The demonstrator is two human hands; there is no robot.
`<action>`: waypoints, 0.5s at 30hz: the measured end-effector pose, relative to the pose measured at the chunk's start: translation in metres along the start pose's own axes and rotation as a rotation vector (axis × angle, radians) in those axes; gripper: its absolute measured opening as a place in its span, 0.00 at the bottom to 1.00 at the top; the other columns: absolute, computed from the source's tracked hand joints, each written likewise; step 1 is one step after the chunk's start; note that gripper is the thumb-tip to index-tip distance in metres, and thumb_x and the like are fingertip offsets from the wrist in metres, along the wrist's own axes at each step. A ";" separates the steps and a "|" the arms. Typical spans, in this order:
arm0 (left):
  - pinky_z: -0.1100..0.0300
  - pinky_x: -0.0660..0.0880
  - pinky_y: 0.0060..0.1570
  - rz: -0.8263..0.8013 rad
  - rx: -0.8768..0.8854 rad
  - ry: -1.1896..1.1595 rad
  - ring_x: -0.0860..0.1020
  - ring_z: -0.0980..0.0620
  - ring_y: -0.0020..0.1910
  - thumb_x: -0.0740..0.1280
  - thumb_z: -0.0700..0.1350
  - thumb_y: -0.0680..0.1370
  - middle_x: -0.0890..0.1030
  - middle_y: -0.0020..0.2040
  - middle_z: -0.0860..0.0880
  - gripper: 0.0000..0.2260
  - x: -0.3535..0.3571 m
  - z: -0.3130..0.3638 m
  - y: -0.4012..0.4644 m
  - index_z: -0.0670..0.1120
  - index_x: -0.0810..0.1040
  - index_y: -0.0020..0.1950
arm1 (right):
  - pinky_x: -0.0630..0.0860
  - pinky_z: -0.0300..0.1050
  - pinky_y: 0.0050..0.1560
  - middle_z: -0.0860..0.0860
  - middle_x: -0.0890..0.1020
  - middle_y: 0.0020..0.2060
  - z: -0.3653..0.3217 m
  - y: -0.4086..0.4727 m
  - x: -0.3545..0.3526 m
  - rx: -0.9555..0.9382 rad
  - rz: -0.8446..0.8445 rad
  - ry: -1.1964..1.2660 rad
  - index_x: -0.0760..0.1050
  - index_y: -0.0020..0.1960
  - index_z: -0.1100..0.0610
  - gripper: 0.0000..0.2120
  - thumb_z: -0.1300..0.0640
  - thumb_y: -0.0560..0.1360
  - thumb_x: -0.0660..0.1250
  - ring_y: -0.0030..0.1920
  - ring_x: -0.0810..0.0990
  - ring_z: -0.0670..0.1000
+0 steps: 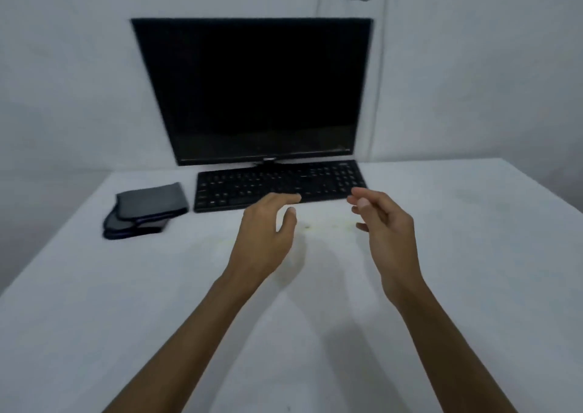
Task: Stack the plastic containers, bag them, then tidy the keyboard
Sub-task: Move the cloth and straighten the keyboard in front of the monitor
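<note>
We reach both bare arms out over the white counter (pixel 126 286). Our left hand (pixel 265 223) hovers with fingers loosely spread and holding nothing, its fingertips over the near edge of the black keyboard (pixel 277 185). Our right hand (pixel 385 220) is also empty, fingers relaxed and slightly curled, near the keyboard's right front corner. The keyboard lies flat just in front of the dark monitor (pixel 252 91). To its left sits a small pile of dark folded pouches (pixel 145 211), blurred.
</note>
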State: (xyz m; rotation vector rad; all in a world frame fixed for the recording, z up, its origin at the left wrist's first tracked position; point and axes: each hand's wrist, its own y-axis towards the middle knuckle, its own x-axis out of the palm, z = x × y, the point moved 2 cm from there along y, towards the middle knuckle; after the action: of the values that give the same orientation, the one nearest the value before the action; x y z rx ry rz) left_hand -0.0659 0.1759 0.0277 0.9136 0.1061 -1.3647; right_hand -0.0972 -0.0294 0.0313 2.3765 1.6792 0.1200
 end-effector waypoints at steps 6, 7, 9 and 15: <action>0.67 0.78 0.59 0.278 -0.130 0.070 0.83 0.60 0.54 0.68 0.38 0.83 0.87 0.56 0.53 0.10 -0.099 -0.093 -0.004 0.45 0.87 0.61 | 0.79 0.40 0.60 0.40 0.88 0.55 0.002 0.005 0.142 -0.046 -0.323 -0.030 0.83 0.65 0.44 0.12 0.55 0.86 0.66 0.60 0.84 0.39; 0.69 0.77 0.57 0.311 -0.145 0.082 0.83 0.60 0.54 0.68 0.38 0.83 0.86 0.55 0.54 0.09 -0.113 -0.105 -0.006 0.45 0.86 0.60 | 0.78 0.36 0.58 0.41 0.88 0.54 0.002 0.005 0.163 -0.060 -0.367 -0.046 0.82 0.66 0.44 0.12 0.55 0.86 0.66 0.59 0.83 0.38; 0.73 0.76 0.52 0.363 -0.195 0.140 0.82 0.61 0.51 0.68 0.39 0.84 0.86 0.55 0.54 0.09 -0.147 -0.139 -0.014 0.46 0.85 0.60 | 0.76 0.32 0.57 0.40 0.86 0.57 0.006 0.005 0.215 -0.107 -0.474 -0.118 0.80 0.70 0.45 0.15 0.55 0.85 0.67 0.59 0.82 0.37; 0.58 0.73 0.63 0.245 -0.344 0.433 0.82 0.47 0.63 0.66 0.43 0.85 0.85 0.65 0.47 0.13 -0.211 -0.248 -0.022 0.44 0.82 0.69 | 0.61 0.55 0.83 0.46 0.62 0.85 0.020 0.002 0.350 -0.204 -0.834 -0.496 0.61 0.85 0.40 0.31 0.44 0.85 0.67 0.85 0.58 0.50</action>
State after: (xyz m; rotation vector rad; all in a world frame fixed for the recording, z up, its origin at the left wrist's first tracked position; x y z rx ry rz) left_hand -0.0323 0.4952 -0.0305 0.8822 0.5265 -0.8714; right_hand 0.0277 0.2954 -0.0108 1.2606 2.0816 -0.3830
